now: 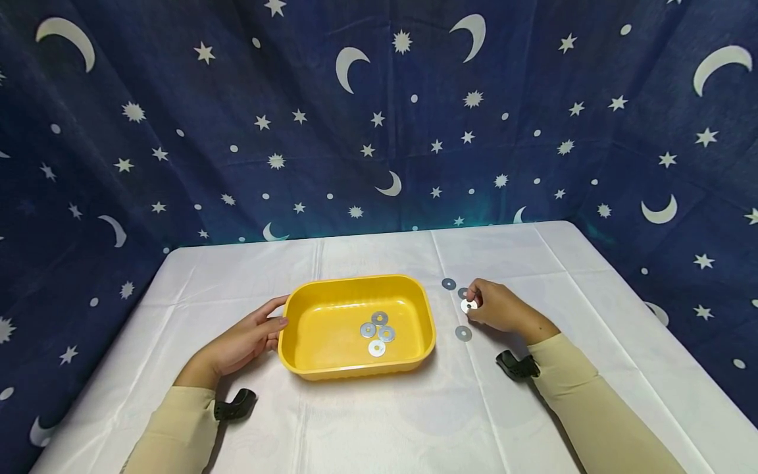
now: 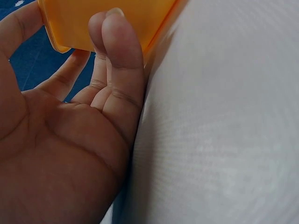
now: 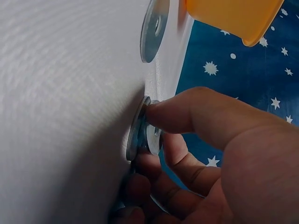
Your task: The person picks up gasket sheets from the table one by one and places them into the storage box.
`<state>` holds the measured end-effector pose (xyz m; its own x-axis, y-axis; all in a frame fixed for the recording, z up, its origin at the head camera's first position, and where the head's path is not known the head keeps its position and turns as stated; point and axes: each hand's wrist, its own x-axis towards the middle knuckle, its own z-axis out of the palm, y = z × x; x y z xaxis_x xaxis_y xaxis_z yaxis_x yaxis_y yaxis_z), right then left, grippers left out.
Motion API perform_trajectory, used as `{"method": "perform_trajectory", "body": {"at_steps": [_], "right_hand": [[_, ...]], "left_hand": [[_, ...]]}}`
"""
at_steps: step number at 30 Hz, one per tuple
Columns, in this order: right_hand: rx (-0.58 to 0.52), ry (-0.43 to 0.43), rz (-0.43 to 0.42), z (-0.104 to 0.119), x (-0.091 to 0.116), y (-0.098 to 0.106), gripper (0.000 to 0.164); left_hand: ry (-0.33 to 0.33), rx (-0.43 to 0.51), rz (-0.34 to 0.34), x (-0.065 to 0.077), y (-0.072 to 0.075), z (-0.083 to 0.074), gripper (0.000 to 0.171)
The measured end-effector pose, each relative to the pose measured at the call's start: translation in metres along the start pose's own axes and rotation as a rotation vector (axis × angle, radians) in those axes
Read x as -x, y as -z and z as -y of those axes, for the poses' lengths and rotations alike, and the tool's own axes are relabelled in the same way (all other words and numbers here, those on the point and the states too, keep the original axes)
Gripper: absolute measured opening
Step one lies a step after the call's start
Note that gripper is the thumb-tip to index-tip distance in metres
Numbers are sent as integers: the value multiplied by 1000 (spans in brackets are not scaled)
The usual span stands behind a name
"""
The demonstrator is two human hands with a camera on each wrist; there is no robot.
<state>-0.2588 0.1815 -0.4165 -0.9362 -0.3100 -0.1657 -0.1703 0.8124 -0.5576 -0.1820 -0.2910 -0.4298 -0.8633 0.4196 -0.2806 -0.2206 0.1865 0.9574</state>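
Note:
A yellow plastic tray (image 1: pixel 357 375) stands on the white-covered table, with several flat metal washers (image 1: pixel 386 334) lying inside toward its right half. My left hand (image 1: pixel 249 337) grips the tray's left end, thumb at the rim and fingers against the outside wall. To the right of the tray, my right hand (image 1: pixel 500 308) pinches a shiny washer (image 3: pixel 137 133) between thumb and fingers, tilted close over the cloth. Just behind it is another washer (image 1: pixel 462 292), partly covered by the fingers. One washer (image 1: pixel 449 284) lies farther back, and one (image 1: pixel 464 334) lies nearer the front.
The white tablecloth (image 1: pixel 367 428) has fold creases. A dark blue curtain (image 1: pixel 320 145) with moons and stars hangs behind the table and at both sides. Each wrist carries a black strap device, seen on the left wrist (image 1: pixel 235 405) and the right wrist (image 1: pixel 517 365).

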Motion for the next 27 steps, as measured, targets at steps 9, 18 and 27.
{"method": "perform_trajectory", "body": {"at_steps": [9, 18, 27], "right_hand": [[-20, 28, -17, 0, 1, 2, 32], [-10, 8, 2, 3, 1, 4, 30], [24, -6, 7, 7, 2, 4, 26]], "left_hand": [[2, 0, -2, 0, 0, 0, 61], [-7, 3, 10, 1, 0, 1, 60], [-9, 7, 10, 1, 0, 0, 61]]}}
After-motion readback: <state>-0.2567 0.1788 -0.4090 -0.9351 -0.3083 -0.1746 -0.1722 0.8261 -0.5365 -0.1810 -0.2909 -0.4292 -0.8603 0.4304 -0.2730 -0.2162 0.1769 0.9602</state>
